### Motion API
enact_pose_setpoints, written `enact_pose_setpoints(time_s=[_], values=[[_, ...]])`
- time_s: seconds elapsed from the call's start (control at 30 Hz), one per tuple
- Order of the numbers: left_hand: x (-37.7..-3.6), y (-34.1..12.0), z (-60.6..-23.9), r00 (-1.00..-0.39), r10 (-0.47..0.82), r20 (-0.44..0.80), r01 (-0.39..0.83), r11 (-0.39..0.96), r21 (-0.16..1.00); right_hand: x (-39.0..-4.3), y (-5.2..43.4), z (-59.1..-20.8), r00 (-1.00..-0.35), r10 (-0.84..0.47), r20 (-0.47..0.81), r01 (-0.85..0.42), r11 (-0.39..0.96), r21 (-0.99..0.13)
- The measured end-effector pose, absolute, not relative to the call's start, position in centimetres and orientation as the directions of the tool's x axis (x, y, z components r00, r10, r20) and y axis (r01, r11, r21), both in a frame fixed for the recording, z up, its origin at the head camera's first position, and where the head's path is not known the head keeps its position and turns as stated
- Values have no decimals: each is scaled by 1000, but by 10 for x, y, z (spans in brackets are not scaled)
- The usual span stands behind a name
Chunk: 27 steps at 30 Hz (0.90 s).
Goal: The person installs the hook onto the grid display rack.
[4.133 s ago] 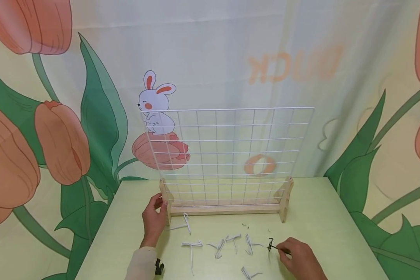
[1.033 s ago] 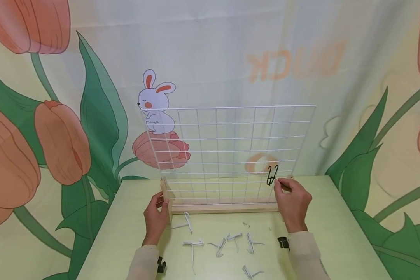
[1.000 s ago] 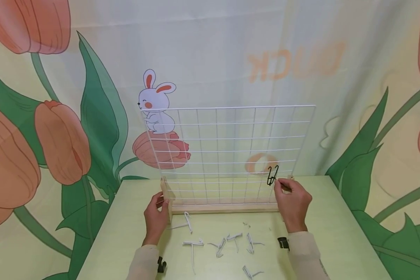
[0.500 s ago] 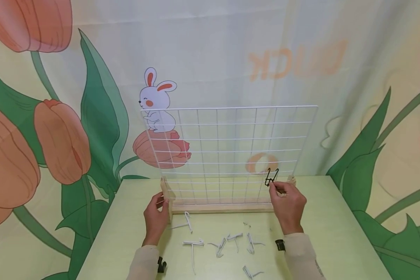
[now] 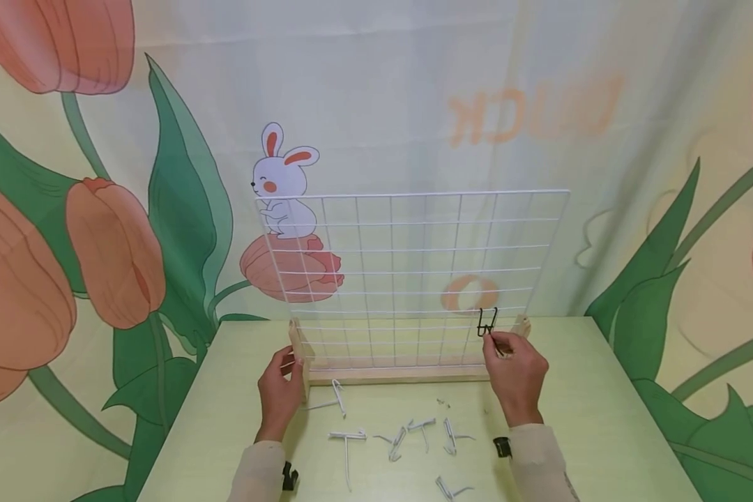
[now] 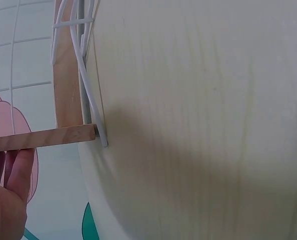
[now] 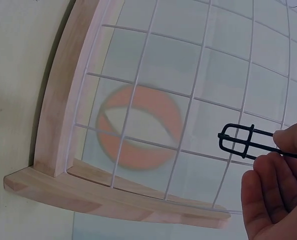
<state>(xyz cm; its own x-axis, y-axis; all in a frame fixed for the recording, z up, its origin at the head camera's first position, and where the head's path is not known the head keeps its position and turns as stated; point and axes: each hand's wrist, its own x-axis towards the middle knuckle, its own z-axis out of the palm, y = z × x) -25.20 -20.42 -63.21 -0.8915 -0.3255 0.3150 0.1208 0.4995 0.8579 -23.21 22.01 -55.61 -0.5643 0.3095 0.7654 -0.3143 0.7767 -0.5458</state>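
The black wire hook [image 5: 487, 322] is a thin, dark metal part bent into two parallel prongs joined by short cross bars at one end, with a straight stem leading back into the fingers. The right hand [image 5: 516, 373] pinches this stem between thumb and fingertips and holds the hook up against the lower right part of the white wire grid panel [image 5: 408, 272], near the panel's right edge and a few rows above the wooden base [image 5: 401, 374]. In the right wrist view the hook [image 7: 241, 140] lies in front of the grid wires, close to one vertical wire; whether it touches the wire cannot be told. The left hand [image 5: 279, 394] grips the left wooden upright [image 5: 298, 348] of the base, fingers curled round it. The panel stands upright in the base at the far part of the tabletop [image 5: 602, 418], with the base's right upright [image 5: 522, 325] just beside the hook. Between the base and the near edge of the tabletop lie several white wire hooks [image 5: 408, 436], scattered and apart from both hands; one white hook [image 5: 334, 399] lies just beside the left hand. To the right of the right hand the tabletop is bare up to its edge, and the grid cells above the black hook carry nothing.
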Motion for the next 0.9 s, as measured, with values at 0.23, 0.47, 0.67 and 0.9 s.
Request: enact_pose_setpoints(time_s=[0.23,0.47,0.67,0.9], values=[[-249,-204,-632,-899,-313,306,121,495,860,-227,221,-560,-625,366,690,-288,713,-639],[-249,-205,-633,-900,-311,307,118,504,856,-217,221,-557,-680,397,616,-225,688,-690],[-248,-205,-633,-907,-309,287,104,494,863,-200,216,-560,-748,458,481,-131,608,-783],[-248,-205,-635,-909,-316,273,88,494,865,-181,209,-572,-800,427,421,-100,597,-796]])
